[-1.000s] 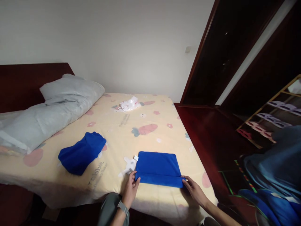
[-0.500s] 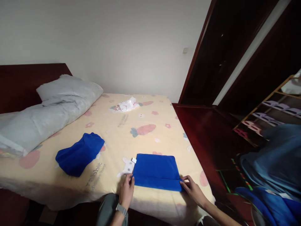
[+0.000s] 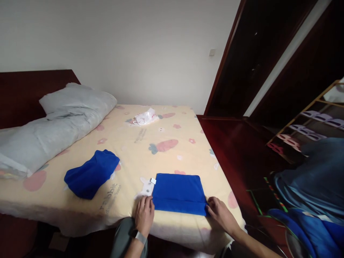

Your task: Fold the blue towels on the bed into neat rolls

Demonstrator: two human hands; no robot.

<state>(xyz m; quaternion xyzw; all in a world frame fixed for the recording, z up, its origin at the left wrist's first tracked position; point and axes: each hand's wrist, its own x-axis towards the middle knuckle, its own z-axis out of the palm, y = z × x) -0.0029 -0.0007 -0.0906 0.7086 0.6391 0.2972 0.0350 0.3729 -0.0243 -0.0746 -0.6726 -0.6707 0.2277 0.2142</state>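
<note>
A blue cloth (image 3: 178, 190) lies flat on the bed near its front edge, its near side folded over in a strip, with a small white tag at its left edge. At the cloth's lower left corner is my left hand (image 3: 145, 213), fingers bent and closed on the edge. My right hand (image 3: 219, 213) pinches the lower right corner between thumb and fingers. Further left on the bed lies a second blue cloth (image 3: 92, 173), crumpled and touched by neither hand.
The bed (image 3: 129, 154) has a patterned cream sheet. A grey quilt (image 3: 59, 122) lies at its left, a white plastic bag (image 3: 145, 117) at the back. Right of the bed stand a shoe rack (image 3: 309, 107) and a blue-covered heap (image 3: 317, 175).
My left hand has turned, its back now more upward, and its fingers have curled at the cloth's corner. My right hand's fingers have drawn in slightly. The view has shifted a little.
</note>
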